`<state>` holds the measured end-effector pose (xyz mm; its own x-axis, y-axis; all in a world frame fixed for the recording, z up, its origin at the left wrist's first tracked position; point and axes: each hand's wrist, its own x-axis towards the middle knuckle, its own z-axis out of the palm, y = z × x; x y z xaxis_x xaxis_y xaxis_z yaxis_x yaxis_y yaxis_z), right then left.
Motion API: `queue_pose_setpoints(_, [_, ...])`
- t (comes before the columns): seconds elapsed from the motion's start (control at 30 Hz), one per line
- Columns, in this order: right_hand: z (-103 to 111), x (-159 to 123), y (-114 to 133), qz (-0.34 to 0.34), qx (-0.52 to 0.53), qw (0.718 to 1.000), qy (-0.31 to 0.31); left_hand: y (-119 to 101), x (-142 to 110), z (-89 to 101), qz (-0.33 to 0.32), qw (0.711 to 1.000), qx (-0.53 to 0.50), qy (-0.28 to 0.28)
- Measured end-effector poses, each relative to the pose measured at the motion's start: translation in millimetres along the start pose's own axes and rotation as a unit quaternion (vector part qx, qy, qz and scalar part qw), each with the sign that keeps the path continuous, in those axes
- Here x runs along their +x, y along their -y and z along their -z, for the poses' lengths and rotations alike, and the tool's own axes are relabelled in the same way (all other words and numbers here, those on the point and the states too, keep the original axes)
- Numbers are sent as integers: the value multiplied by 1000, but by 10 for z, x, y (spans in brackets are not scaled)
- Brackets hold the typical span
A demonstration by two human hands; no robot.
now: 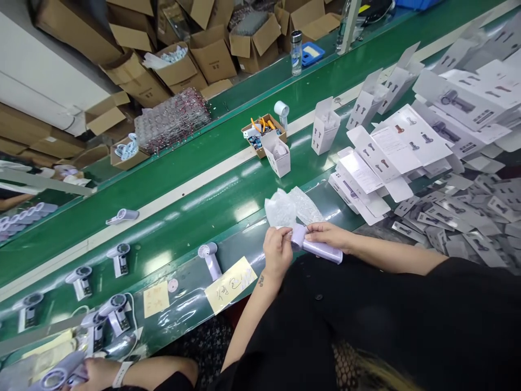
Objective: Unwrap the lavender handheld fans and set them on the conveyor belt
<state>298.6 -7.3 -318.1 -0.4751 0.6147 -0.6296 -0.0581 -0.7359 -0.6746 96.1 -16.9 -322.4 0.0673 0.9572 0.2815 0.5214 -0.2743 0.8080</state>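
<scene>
A lilac handheld fan (323,251) is held in front of my body, its handle pointing to the right. My left hand (279,247) pinches at the edge of its round head; whether a thin film is also between those fingers, I cannot tell. My right hand (328,234) is closed on the fan where the head meets the handle. Just beyond my hands, a white bubble-wrap pouch (280,209) and another clear bubble-wrap pouch (307,206) lie on the bench edge. Another lilac fan (210,262) lies to the left, beside a yellow handwritten sheet (230,285).
Open printed cartons (382,157) are piled on the right. An upright white box (277,155) stands near a small carton of tools (264,133) on the green belt (232,190). Several fans lie leftward, where a co-worker's hand (100,373) holds another fan.
</scene>
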Motion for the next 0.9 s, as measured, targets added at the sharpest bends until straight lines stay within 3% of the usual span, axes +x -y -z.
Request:
queue_pose_setpoints(0.1, [-103, -22, -47, 38, 26, 998, -37, 40, -157, 74, -102, 988, 111, 13])
queue_pose_setpoints(0.27, [-271, -48, -134, 134, 20, 983, -120, 228, -459, 128, -96, 981, 168, 18])
queue_pose_setpoints(0.37, [-343, -46, -164, 147, 42, 977, -146, 338, -375, 95, -99, 978, 174, 54])
queue_pose_setpoints(0.57, [-363, 53, -251, 136, 89, 963, -215, 353, -57, -122, 19, 977, 201, 68])
queue_pose_setpoints(0.7, [-281, 128, -317, 109, 87, 953, -271, 255, -133, -260, -39, 983, 117, 134])
queue_pose_setpoints(0.83, [-222, 95, -319, 20, 179, 958, -223, 262, -133, -325, -7, 992, 64, 108])
queue_pose_setpoints(0.9, [-190, 66, -321, -26, 223, 956, -191, 267, -112, -357, -34, 987, 56, 145])
